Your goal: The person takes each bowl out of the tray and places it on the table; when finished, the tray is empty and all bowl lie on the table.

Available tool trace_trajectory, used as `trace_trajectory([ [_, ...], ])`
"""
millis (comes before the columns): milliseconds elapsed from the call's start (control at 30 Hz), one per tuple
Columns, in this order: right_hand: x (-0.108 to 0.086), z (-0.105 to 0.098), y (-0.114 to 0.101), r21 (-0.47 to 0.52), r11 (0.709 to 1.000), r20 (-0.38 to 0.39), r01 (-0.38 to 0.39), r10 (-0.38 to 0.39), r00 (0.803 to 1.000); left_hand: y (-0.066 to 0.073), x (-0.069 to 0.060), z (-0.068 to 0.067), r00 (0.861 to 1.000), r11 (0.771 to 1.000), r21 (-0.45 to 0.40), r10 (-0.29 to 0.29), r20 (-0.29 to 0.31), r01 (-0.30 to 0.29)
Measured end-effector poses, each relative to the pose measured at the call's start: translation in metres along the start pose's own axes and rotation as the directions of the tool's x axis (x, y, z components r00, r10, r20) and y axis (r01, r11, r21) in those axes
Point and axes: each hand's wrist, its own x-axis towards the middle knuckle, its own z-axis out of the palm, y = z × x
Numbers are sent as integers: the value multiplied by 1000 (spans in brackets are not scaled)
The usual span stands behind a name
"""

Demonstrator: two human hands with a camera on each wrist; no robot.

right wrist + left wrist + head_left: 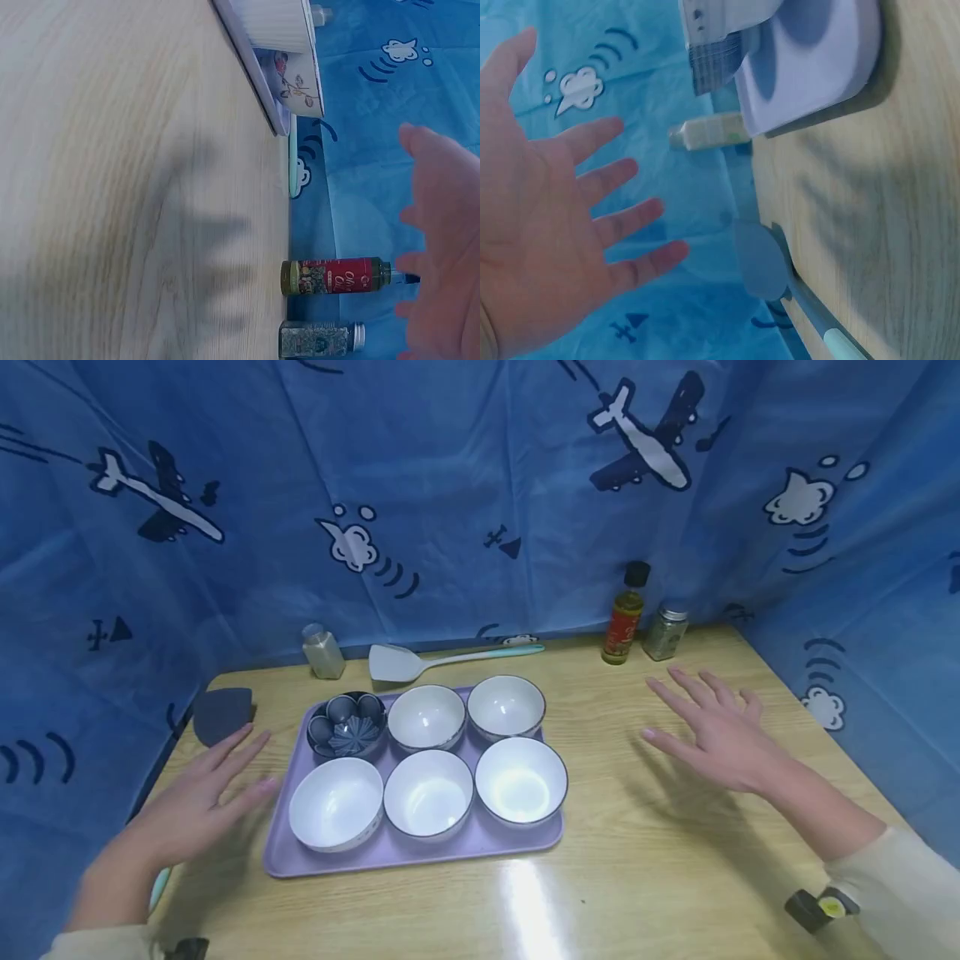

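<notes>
My left hand (191, 806) hovers over the table left of a purple tray (420, 858), its fingers spread and nothing in them. Above the right side of the table is my right hand (723, 735), also spread and holding nothing. On the tray stand white bowls, among them a front left bowl (336, 804), a front middle bowl (429, 794), a front right bowl (521, 781), a back middle bowl (427, 718) and a back right bowl (506, 706). A dark patterned bowl (347, 727) fills the tray's back left corner.
A grey spatula (223, 714) lies near the left hand. Behind the tray are a white-headed spatula (397, 664) and a shaker (324, 652). An olive oil bottle (622, 622) and a spice jar (665, 633) stand at the back right. Blue curtain (450, 527) surrounds the table.
</notes>
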Motion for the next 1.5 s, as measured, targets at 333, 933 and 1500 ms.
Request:
trace_trajectory([
  [333,32,8,-14,233,970,10,73,-77,997,-25,-6,4,999,966,-257,11,41,0],
  [933,78,29,-33,524,844,60,117,-173,983,-56,-12,48,970,786,-570,-162,182,239],
  [1500,103,67,-54,778,624,202,-78,-130,971,-64,-14,72,961,737,-617,-193,197,275],
])
